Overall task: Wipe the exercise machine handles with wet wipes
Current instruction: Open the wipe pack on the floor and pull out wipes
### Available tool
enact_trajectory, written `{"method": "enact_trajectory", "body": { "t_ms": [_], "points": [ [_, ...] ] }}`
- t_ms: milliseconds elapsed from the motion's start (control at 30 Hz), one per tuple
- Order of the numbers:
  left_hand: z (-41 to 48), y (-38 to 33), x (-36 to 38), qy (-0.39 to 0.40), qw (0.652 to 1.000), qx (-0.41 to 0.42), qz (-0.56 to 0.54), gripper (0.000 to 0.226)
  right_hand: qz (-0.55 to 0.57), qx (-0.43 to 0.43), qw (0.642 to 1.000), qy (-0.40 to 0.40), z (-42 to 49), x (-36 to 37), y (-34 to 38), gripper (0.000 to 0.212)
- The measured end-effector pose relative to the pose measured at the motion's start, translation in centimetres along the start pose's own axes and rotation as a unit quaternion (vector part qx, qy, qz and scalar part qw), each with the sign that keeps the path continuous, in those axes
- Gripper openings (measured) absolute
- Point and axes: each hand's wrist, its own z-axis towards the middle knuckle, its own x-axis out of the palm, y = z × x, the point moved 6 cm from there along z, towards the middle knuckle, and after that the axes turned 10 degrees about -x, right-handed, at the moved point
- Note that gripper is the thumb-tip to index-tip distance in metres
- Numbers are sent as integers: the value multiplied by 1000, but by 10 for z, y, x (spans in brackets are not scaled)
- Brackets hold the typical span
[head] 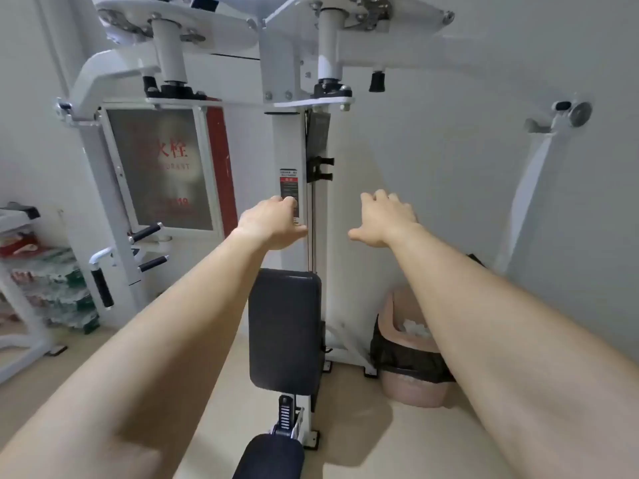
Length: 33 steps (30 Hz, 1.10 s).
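A white exercise machine (294, 140) stands in front of me with a black back pad (285, 326) and a black seat (268, 456). Its left swing arm carries black-gripped handles (102, 288) at the lower left. The right swing arm (532, 188) hangs at the right. Both my arms reach forward. My left hand (271, 223) hovers in front of the centre column, fingers loosely bent, holding nothing. My right hand (383, 219) is spread with relaxed fingers, also empty. No wet wipe is visible.
A pink bin (411, 392) with a black liner and white scraps stands on the floor right of the machine. A white rack (20, 305) with stacked packages is at the far left. A red-framed hydrant cabinet (166, 167) is on the wall behind.
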Motion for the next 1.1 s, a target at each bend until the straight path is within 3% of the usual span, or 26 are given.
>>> {"method": "enact_trajectory", "body": {
  "t_ms": [367, 600, 767, 1100],
  "points": [
    [-42, 252, 50, 85, 988, -115, 58, 65, 65, -107, 988, 94, 26, 131, 241, 67],
    [-61, 443, 81, 149, 975, -157, 54, 56, 99, -126, 976, 148, 56, 210, 414, 71],
    [-70, 566, 112, 188, 961, -198, 44, 62, 120, -150, 962, 196, 77, 271, 533, 69],
    [-59, 780, 224, 272, 916, -293, 36, 56, 141, -187, 922, 309, 137, 457, 698, 67]
  ]
}}
